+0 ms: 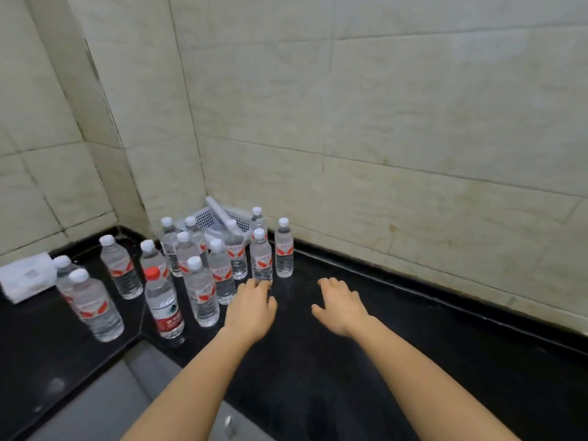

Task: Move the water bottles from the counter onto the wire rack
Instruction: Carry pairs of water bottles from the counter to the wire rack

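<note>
As both of our bare arms lay stretched out over the black counter [381, 345], our left hand [251, 308] hung palm down with its fingers relaxed and slightly bent, holding nothing. Its fingertips were right at the foot of the nearest bottle [261, 259]; we could not tell whether they touched it. Our right hand [340, 305] hung palm down to the right of the left one, well apart from it, over bare counter. Its fingers were loosely spread and gently curved, and it held nothing either.

All the water bottles [219, 268] stood upright on the counter, crowded into the far left corner where two tiled walls [381, 122] met. They were clear plastic with white caps and red and white labels. The rightmost bottle [283, 249] stood just beside the nearest bottle, close to the far wall. One red-capped bottle [164, 307] with a red label stood at the near edge of the cluster, left of our left hand. Two more white-capped bottles [95, 307] stood together farther left, a little apart from the rest.

Behind the cluster, tucked into the very corner, lay a white plastic basket [206, 218] with perforated sides, tilted. At the far left edge of the counter sat a white folded cloth [27, 278]. Below the near edge of the counter a grey cabinet front [111, 402] showed.
</note>
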